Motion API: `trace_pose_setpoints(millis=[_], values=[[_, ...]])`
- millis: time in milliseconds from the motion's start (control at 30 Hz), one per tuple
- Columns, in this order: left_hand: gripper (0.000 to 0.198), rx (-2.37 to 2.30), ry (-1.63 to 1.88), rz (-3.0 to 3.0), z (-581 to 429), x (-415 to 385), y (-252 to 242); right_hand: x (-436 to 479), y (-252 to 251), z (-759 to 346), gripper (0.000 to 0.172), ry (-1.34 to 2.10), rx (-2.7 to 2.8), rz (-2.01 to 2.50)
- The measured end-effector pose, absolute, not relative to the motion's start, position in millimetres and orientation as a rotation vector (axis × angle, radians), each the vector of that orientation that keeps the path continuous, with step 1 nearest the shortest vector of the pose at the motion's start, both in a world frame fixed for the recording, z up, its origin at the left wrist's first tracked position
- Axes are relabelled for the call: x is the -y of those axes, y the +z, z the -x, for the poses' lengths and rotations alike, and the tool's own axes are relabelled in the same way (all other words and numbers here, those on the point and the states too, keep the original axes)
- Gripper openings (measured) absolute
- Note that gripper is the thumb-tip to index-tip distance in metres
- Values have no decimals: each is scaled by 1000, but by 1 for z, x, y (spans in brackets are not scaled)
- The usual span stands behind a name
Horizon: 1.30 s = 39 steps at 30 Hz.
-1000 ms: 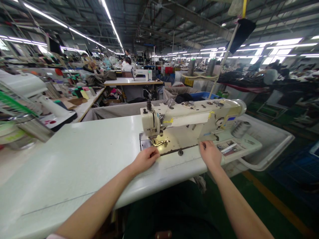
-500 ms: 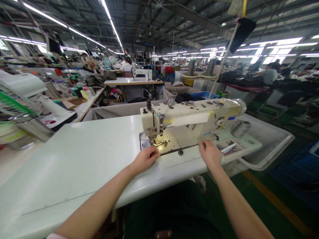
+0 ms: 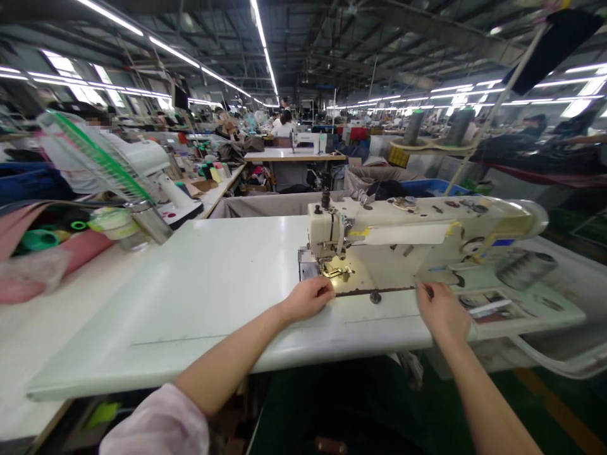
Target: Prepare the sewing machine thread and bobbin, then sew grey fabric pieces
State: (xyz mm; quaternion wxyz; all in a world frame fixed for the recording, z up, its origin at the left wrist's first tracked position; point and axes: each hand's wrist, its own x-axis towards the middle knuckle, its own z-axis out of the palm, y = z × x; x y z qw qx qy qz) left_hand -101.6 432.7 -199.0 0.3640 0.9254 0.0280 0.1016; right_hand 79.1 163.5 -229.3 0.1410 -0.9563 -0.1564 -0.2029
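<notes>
Sewing machine (image 3: pixel 422 218) flanks a tray (image 3: pixel 524 311) of oddments (image 3: pixel 489 308), left hand (image 3: pixel 307 299) and right hand (image 3: pixel 443 309) curled, grips unclear.

Beneath the left hand (image 3: pixel 308 298), a smooth, pale greenish-white bench (image 3: pixel 227 259) with a rounded front edge. Farther left, just beside it, a second, off-white bench (image 3: pixel 33 354). Straight beyond the left hand, well apart, a narrow white-topped bench (image 3: pixel 272 153) with a light wooden edge. High overhead, dark grey metal roof trusses (image 3: pixel 213 25) and long rows of bright white tube lights (image 3: pixel 111 18). Up and away to the left, tall bright windows (image 3: pixel 64 66). Below and right of the right hand (image 3: pixel 443 309), dim green floor (image 3: pixel 506 387) with a dull yellow stripe (image 3: pixel 545 401).
</notes>
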Motion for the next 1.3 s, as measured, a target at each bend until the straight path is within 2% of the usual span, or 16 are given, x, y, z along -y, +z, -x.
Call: trace_pose_setpoints(millis=[600,1300], values=[[16,-77,247,-2391,101,-433,-197,-166,-226,-79,26,-583,433,2777],[24,-83,230,-2415,95,-438,-195,-173,-217,-82,26,-479,396,2784]])
